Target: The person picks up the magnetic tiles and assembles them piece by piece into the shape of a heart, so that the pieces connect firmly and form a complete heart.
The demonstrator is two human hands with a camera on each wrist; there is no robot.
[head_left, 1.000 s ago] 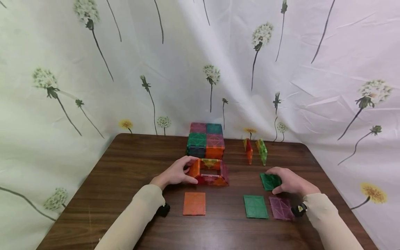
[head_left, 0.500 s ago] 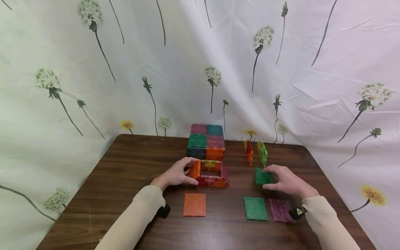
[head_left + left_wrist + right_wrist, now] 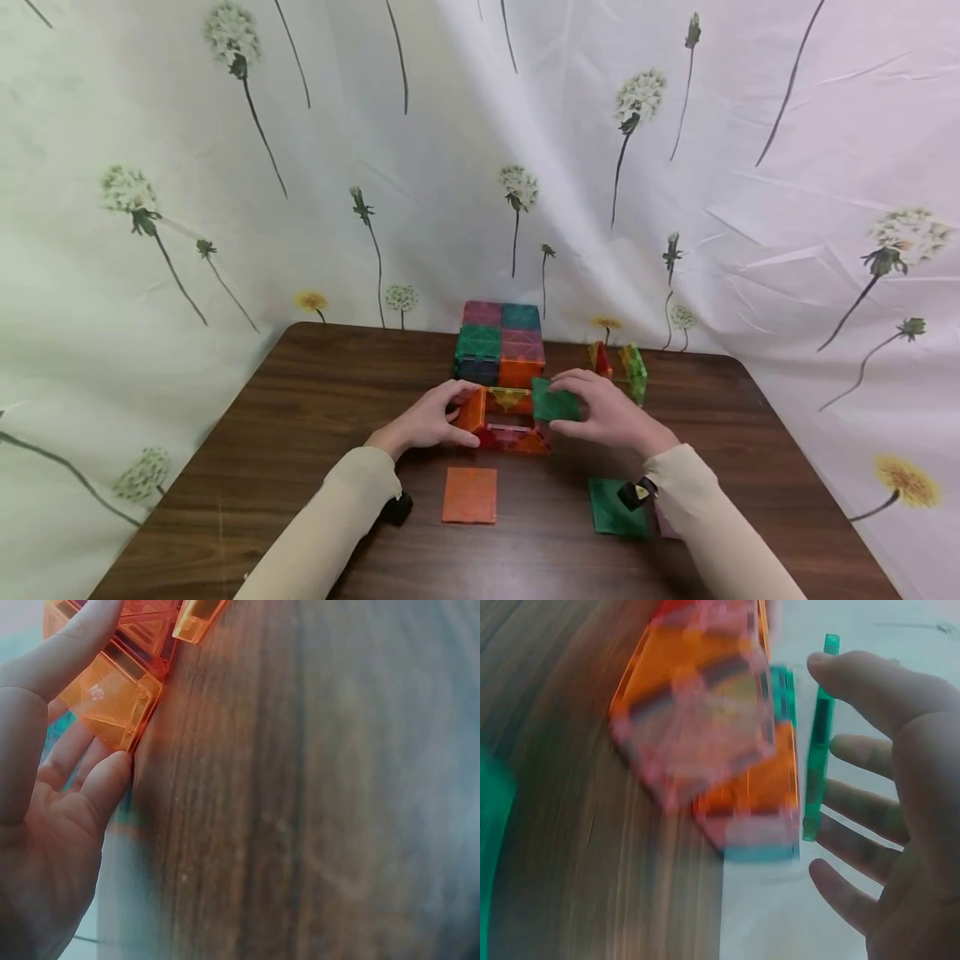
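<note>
In the head view my left hand (image 3: pixel 426 418) holds the left end of a low, open-topped frame of magnetic tiles (image 3: pixel 517 438). Its thumb and fingers lie around the orange end wall, also seen in the left wrist view as an orange tile (image 3: pixel 112 697). My right hand (image 3: pixel 611 414) pinches a green square magnetic tile (image 3: pixel 555 403) above the frame's right end and partly hides it. From the right wrist, that green tile (image 3: pixel 822 742) appears edge-on between thumb and fingers, apart from the frame.
Behind the frame stands a block of coloured tiles (image 3: pixel 500 343). Red-orange (image 3: pixel 602 358) and lime-green tiles (image 3: pixel 635 375) stand upright at the back right. An orange square (image 3: pixel 470 495) and a green square (image 3: pixel 617 507) lie in front; a purple tile (image 3: pixel 667 523) is mostly hidden by the right sleeve.
My right hand has lifted the green tile off the table at the right and carried it left to the frame. The left hand keeps its hold on the frame.
</note>
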